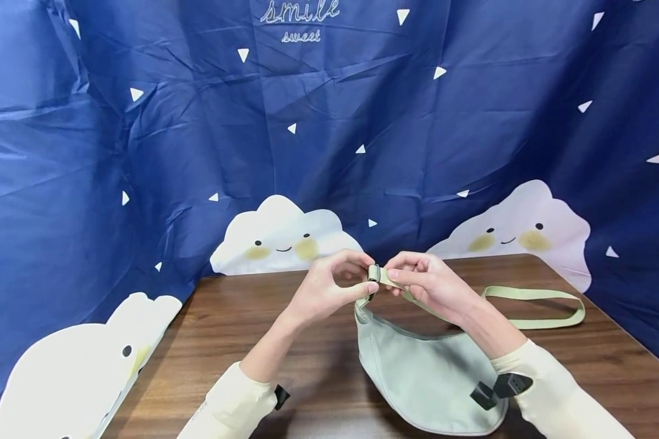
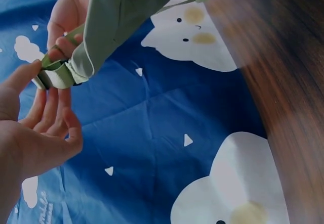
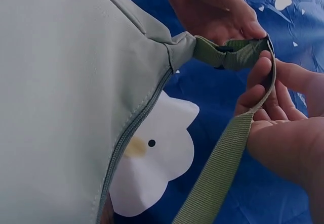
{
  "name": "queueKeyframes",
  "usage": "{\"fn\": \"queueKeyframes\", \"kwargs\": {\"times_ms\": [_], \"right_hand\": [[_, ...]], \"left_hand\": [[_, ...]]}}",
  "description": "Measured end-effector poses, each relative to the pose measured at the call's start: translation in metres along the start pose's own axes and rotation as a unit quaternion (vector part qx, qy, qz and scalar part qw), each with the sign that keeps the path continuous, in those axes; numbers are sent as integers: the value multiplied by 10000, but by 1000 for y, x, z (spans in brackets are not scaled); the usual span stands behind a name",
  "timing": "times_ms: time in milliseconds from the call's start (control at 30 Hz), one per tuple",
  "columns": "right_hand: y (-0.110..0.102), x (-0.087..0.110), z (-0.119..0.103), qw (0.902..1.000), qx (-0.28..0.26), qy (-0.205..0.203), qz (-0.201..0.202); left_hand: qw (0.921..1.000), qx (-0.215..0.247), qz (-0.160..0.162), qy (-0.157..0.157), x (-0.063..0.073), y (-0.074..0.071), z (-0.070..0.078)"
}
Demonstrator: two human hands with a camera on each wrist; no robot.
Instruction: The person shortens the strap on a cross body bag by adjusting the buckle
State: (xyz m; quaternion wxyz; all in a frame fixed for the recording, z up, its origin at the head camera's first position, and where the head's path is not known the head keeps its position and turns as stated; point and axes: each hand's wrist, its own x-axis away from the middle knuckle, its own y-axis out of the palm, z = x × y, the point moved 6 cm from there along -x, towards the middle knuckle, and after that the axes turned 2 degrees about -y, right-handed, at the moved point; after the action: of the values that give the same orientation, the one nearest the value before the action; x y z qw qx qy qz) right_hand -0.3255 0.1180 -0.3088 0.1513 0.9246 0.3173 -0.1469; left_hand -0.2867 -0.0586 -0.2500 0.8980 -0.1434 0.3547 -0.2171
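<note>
A pale green shoulder bag (image 1: 428,372) hangs below both hands, its lower part close over the table. Its zipper (image 3: 132,125) runs along the upper edge in the right wrist view. My left hand (image 1: 329,283) pinches a black strap slider (image 1: 372,281) between thumb and fingertips, near the bag's upper left corner. Right beside it, my right hand (image 1: 436,283) pinches the light green webbing strap (image 3: 217,171) where it leaves the slider. A folded stretch of webbing (image 2: 56,77) lies between the left thumb and fingers. The right palm partly hides the strap in the head view.
The strap's far loop lies on the brown wooden table (image 1: 225,341) to the right. Behind the table hangs a dark blue cloth (image 1: 329,171) printed with white clouds and triangles. Small black devices (image 1: 511,385) sit at both sleeves.
</note>
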Motion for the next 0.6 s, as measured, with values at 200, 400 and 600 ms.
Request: {"fn": "queueKeyframes", "kwargs": {"times_ms": [200,400,600], "right_hand": [[4,2,-2,9998,142,-15,-124],[-4,2,-2,9990,310,312,-123],[-4,3,-2,9990,264,344,-41]], "left_hand": [[9997,-149,-183,10,0,3,-21],[9999,-110,-17,26,0,-6,-23],[9999,-104,-84,20,0,-3,-24]]}}
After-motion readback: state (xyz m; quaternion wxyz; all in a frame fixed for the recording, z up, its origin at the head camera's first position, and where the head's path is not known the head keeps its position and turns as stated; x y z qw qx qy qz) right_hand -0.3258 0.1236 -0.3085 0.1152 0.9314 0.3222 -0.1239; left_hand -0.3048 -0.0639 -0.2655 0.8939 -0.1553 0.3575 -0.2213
